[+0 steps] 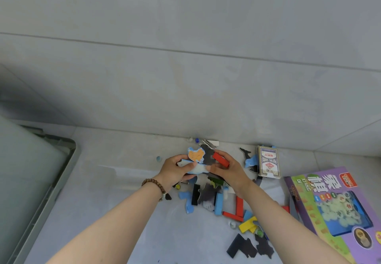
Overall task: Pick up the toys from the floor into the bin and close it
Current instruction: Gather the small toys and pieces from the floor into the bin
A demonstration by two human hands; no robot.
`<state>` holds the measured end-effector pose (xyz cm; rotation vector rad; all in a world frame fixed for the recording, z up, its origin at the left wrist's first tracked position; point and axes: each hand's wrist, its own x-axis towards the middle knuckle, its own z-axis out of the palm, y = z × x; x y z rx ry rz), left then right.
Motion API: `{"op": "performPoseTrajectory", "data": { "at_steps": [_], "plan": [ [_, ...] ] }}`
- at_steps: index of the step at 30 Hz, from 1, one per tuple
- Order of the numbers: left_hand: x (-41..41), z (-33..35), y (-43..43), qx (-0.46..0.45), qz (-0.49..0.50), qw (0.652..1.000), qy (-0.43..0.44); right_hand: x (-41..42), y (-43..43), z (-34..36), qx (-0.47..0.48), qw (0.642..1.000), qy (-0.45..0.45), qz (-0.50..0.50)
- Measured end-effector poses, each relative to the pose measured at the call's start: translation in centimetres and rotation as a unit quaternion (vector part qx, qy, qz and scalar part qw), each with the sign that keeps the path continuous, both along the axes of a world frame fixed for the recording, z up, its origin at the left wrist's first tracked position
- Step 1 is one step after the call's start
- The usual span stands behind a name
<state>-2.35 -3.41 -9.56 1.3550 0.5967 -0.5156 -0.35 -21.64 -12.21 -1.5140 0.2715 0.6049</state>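
Puzzle pieces (247, 247) and blocks (239, 204) are scattered on the floor (123, 212), well apart from the bin (68, 164) at the left. Farther on, a blue piece (198, 169) is pinched in the left hand (175, 171) and a red block (220, 159) is gripped, apparently with other pieces, in the right hand (231, 171). The pieces are judged light, thin and bendable, best taken by the edges.
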Motion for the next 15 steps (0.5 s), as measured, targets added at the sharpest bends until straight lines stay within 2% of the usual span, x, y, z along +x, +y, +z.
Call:
{"op": "performPoseTrajectory", "data": {
  "at_steps": [4,8,15],
  "plan": [
    [0.0,1.3,0.4,-0.003,0.01,1.0,-0.005,0.2,0.4,1.4,0.003,1.0,-0.019,0.002],
    [0.6,4.5,1.0,-0.005,0.021,0.999,-0.047,1.1,1.0,4.6,-0.01,0.999,-0.051,0.004],
    [0.5,15.9,5.9,0.044,0.036,0.991,-0.121,2.0,5.8,16.7,-0.005,0.992,-0.12,0.026]
  ]
}}
